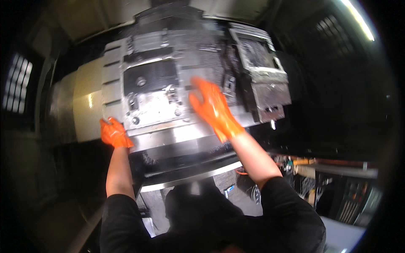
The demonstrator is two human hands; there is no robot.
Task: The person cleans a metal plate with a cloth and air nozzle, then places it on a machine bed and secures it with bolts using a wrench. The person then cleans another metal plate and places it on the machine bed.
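Observation:
Both my hands wear orange rubber gloves. My left hand (114,133) rests at the front left corner of the slotted machine table (112,86), fingers apart and bent over its edge. My right hand (213,107) is above the table, right of the bolted metal plate (152,111); its thumb stands away from the fingers, and the fingertips are slightly blurred. Nothing shows in either hand. A dark rectangular recess (149,78) lies in the plate's middle. Clamps with bolts (172,93) hold the plate. Grey metal shavings (202,63) cover the table beyond my right hand.
To the right stands a heavy box-shaped metal block (270,95) with an open frame on top. A pale metal cover (88,95) lies left of the table. Along the near side runs a metal sill (190,177). A control panel (356,200) is at lower right.

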